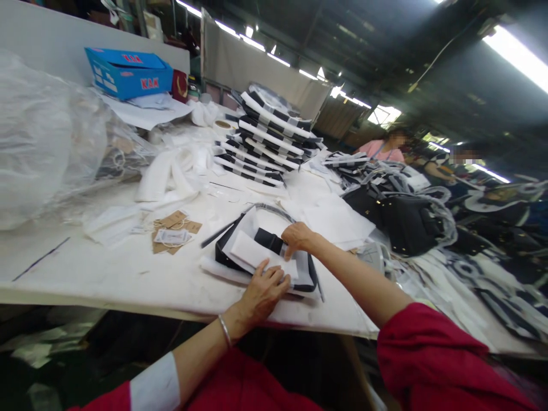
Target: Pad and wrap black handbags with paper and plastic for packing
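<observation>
A black handbag [309,278] lies flat in front of me, with white padding sheets around it and a handle wrapped in clear plastic at its far side. My left hand [264,290] rests palm down on a folded white foam sheet [252,251] over the bag, its fingers stretched out. At the sheet's right end, my right hand [297,237] has its fingers curled and pointing down beside a black strap [269,240]. Whatever lies between those fingertips is hidden.
Brown tags [173,228] with strings lie to the left. Behind stands a stack of wrapped black pieces [265,137]. More black bags [409,222] crowd the right. A blue box [128,74] and clear plastic sheeting [47,137] are at left. A person [383,147] is further back.
</observation>
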The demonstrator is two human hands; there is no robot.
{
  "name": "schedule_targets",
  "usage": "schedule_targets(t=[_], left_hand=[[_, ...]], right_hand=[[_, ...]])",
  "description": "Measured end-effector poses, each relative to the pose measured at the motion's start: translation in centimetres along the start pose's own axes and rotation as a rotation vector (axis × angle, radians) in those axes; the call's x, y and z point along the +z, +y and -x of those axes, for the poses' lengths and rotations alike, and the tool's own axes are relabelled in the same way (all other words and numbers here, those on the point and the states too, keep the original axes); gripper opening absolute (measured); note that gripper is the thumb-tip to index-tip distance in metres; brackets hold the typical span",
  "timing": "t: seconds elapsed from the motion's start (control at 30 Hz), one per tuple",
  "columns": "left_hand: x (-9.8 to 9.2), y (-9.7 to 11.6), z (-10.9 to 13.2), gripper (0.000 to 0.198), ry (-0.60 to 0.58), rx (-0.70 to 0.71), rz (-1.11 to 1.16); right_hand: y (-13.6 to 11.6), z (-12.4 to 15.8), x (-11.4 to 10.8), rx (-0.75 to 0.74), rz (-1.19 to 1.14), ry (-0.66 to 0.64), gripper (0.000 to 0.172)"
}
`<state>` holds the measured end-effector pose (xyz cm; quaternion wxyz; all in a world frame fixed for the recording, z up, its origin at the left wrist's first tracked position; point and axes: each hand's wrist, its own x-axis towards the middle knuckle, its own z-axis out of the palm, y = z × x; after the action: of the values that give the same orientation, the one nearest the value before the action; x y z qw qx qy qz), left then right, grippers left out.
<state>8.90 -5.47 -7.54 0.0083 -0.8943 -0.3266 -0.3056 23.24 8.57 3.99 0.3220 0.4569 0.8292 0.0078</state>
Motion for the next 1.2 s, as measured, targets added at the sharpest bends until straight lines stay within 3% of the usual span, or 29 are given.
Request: schedule_targets(t=[0.13,0.2,0.33,0.47,0.57,0.67,0.77,0.87,0.97,1.1,1.2], left_hand=[[0.1,0.0,0.0,0.027,0.039,0.008,-0.017],[0.2,0.0,0.0,0.027,0.050,0.009,-0.019],[0.5,0.0,-0.1,0.027,0.041,0.003,-0.011],[0.1,0.1,-0.2,0.026,0.024,-0.003,-0.013],[-0.2,0.2,-0.2,0.025,-0.008,-0.014,-0.008],[-0.2,0.2,-0.1,0.025,-0.032,-0.034,0.007],[-0.4,-0.1,-0.1,0.027,-0.006,-0.009,0.041],[-2.1,-0.9,0.0,0.022,0.013,0.082,0.113],[-5.4,-2.6,1.0,0.025,0.086,0.096,0.121],[-9.4,-6.2,4.7,0.040,0.298,-0.123,-0.013],[-10.3,-8.3,8.0,0.055,0.310,-0.355,-0.019]], right_hand=[[1.8,2.4,1.1,0.264,-0.099,0.227,0.033],[1.5,3.9,2.0,0.318,-0.181,0.321,0.024],[-0.9,5.7,4.1,0.252,-0.437,0.393,0.015],[-3.1,6.6,5.1,0.236,-0.433,0.391,0.016],[-4.6,7.2,5.2,0.223,-0.589,0.652,0.019],[-7.2,7.3,6.2,0.205,-0.943,0.928,0.027],[-9.7,6.5,8.2,0.272,-1.179,1.030,0.035],[-11.0,5.7,9.9,0.276,-1.213,1.064,0.034],[-11.1,5.5,10.6,0.197,-1.104,1.092,0.029],[-11.3,5.7,10.8,0.152,-0.893,1.130,0.028],[-11.5,5.9,10.6,0.132,-0.739,1.123,0.033]])
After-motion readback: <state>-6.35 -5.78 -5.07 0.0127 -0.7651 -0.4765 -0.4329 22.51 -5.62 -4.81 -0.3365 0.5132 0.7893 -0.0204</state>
